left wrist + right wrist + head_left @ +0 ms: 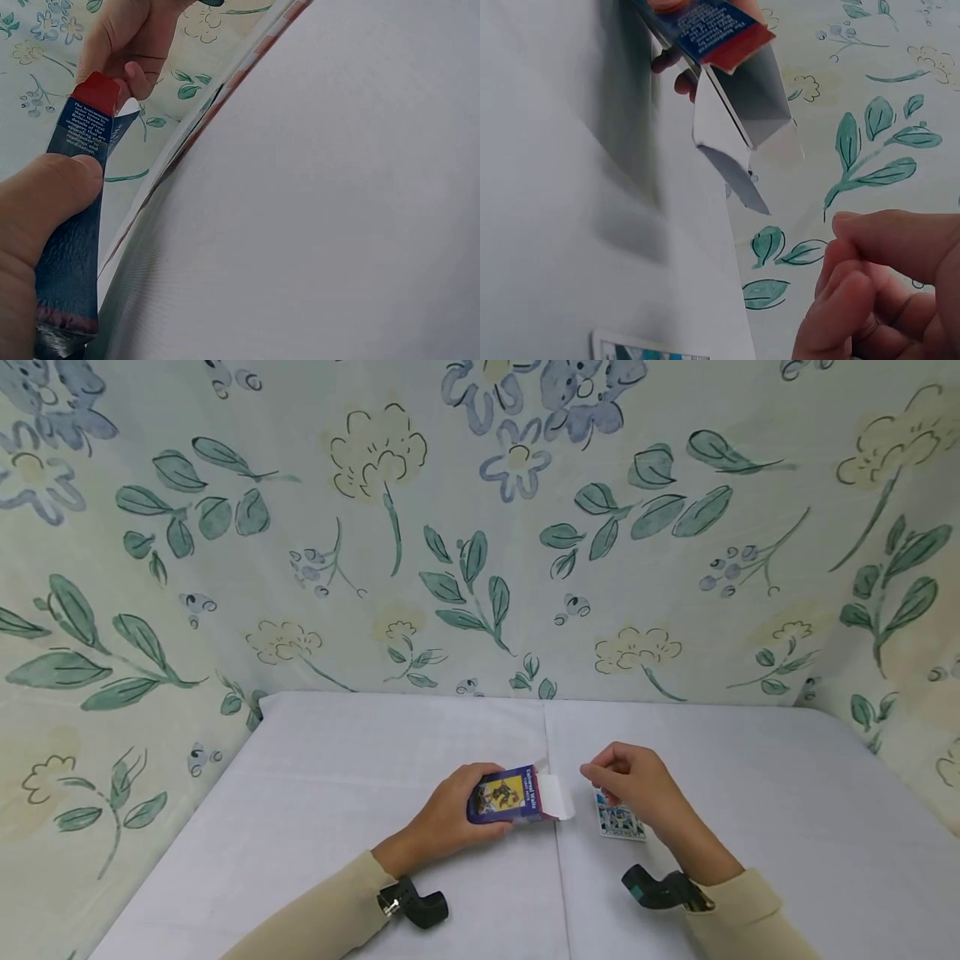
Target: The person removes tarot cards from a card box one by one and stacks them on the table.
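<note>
My left hand point(442, 814) grasps the card box point(504, 795) just below the middle of the head view, my thumb point(73, 178) lying along its lettered narrow side and fingers round the opposite edge. Its picture face is turned up, and the uncapped end points right, with a white flap point(555, 797) sticking out and a red tab point(95, 93) beside it. I'd expect thin card: light, smooth, a little slippery, easily dented by a hard squeeze. The narrow sides well back from the mouth, where I have it, seem the best hold; the flaps would bend or crease.

My right hand point(633, 781), to the right of the flap and apart from it, is curled, thumb tip against forefinger, and I see nothing between them. Beneath it, right of centre in the lower half, the cards point(621, 822) lie on the white cloth point(360, 735), partly hidden by my fingers. They should be thin, springy and slick, best taken by their long edges.

Farther out, a floral backdrop point(315, 606) fills the upper part of the frame.
</note>
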`<state>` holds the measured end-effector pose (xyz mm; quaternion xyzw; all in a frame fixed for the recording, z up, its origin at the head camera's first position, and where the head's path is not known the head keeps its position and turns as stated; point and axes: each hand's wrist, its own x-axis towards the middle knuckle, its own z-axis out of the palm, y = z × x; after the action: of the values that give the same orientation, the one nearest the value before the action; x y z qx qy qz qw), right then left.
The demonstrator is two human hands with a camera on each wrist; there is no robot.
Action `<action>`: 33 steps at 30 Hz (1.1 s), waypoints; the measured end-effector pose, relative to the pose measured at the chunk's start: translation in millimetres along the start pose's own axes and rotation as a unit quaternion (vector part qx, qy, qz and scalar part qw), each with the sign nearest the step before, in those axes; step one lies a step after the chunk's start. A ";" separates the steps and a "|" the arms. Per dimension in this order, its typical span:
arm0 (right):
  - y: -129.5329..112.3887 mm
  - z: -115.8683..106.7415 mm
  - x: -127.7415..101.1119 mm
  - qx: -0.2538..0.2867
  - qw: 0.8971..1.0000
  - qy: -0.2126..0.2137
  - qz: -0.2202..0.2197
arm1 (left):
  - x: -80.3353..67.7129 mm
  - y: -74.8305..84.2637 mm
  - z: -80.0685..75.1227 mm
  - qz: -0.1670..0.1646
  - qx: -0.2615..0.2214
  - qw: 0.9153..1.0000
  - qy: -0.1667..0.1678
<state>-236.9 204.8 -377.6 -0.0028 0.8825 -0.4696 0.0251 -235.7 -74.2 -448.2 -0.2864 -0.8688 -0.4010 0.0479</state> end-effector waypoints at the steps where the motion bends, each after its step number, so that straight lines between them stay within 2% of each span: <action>1: -1.5 2.1 -0.6 -0.002 1.000 -0.001 -0.001 | -0.1 -0.4 0.0 0.000 0.000 1.000 0.000; 8: -6.9 15.7 -3.3 0.000 1.000 -0.005 -0.014 | -0.3 1.1 -0.4 -0.004 0.000 1.000 -0.001; 16: -10.5 31.4 -8.7 0.013 1.000 -0.016 -0.003 | -0.3 0.7 -0.4 0.002 0.002 1.000 -0.003; 33: -0.6 54.4 -11.7 -0.003 1.000 -0.021 -0.023 | -1.7 2.6 -2.5 0.017 -0.024 1.000 -0.005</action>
<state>-222.7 159.8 -406.9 -0.0330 0.8829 -0.4672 0.0324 -233.3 -75.5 -445.4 -0.3045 -0.8542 -0.4192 0.0438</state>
